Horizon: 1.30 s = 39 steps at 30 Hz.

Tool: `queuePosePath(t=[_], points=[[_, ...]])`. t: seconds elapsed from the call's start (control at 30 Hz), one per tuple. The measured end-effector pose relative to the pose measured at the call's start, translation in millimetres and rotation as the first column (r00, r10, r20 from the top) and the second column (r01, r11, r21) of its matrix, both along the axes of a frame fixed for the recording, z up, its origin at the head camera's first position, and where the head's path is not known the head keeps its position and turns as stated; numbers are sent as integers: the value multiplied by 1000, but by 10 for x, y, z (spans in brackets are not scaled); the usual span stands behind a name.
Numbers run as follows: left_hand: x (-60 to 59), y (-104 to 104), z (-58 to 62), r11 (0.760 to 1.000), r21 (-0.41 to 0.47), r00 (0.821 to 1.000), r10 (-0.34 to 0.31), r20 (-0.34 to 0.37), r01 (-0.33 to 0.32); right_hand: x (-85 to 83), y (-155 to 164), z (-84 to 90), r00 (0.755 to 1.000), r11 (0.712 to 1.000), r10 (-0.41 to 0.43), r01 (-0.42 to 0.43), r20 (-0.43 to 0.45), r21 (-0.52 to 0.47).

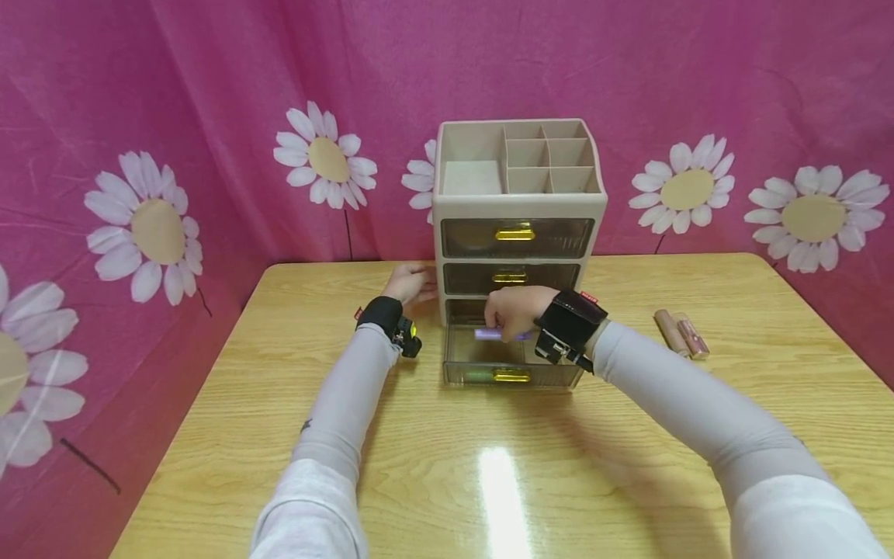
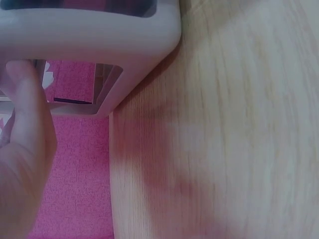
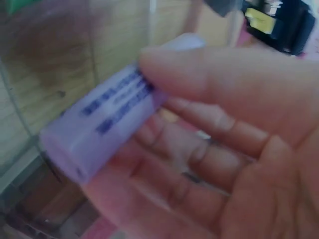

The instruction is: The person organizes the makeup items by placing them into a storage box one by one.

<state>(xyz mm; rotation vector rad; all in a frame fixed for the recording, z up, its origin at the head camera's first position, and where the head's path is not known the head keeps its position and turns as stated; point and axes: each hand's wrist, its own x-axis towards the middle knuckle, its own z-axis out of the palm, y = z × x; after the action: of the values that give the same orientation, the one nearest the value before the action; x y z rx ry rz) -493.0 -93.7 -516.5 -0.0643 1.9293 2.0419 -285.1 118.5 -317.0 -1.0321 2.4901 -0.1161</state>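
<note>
The right hand [image 1: 513,310] pinches a lilac tube [image 1: 497,335] between thumb and curled fingers [image 3: 199,149], holding it level over the open bottom drawer [image 1: 512,363] of a beige plastic organizer [image 1: 517,233]. The left hand [image 1: 412,283] rests with relaxed fingers against the organizer's left side, by the middle drawer [image 1: 512,278]. The drawers are smoky clear plastic with gold handles; the top tray [image 1: 517,157] is split into small square cells and one larger bay. A green item [image 1: 477,376] lies in the open drawer's near left corner. Two rose-gold tubes [image 1: 682,334] lie side by side on the glossy wood-grain table [image 1: 489,481], well right of the organizer. A pink cloth [image 1: 209,116] printed with white daisies hangs behind and along the left.
</note>
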Motion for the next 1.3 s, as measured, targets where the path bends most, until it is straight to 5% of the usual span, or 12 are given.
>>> queuePosePath(t=[0.17,0.3,0.47,0.53,0.77,0.9,1.0,1.17,1.3], points=[[-65,-39,-95,999,25,1000,-24,-18,25,-81,-51,-89,997,996,37,-42,65,79],[-15,-35,-33,999,39,999,-25,-28,26,-150,-75,-130,987,991,73,-88,142,97],[461,46,481,1000,-25,1000,6,-3,-6,-193,-128,-171,960,991,47,-80,278,110],[568,52,581,1000,-22,1000,3,-9,-3,-192,-150,-184,948,990,50,-88,315,108],[263,8,245,1000,14,1000,-7,-18,7,-191,-219,-246,938,986,55,-104,341,128],[173,7,152,1000,16,1000,-1,-16,1,-210,-242,-307,934,988,21,-75,357,138],[262,6,222,999,30,1000,-11,-21,12,-224,-253,-351,929,987,6,-65,371,147],[608,70,580,1000,-7,1000,8,1,-8,-225,-266,-363,928,988,-13,-47,373,151],[571,41,544,999,31,1000,-9,-30,10,-217,-269,-340,927,986,-34,-29,373,163]])
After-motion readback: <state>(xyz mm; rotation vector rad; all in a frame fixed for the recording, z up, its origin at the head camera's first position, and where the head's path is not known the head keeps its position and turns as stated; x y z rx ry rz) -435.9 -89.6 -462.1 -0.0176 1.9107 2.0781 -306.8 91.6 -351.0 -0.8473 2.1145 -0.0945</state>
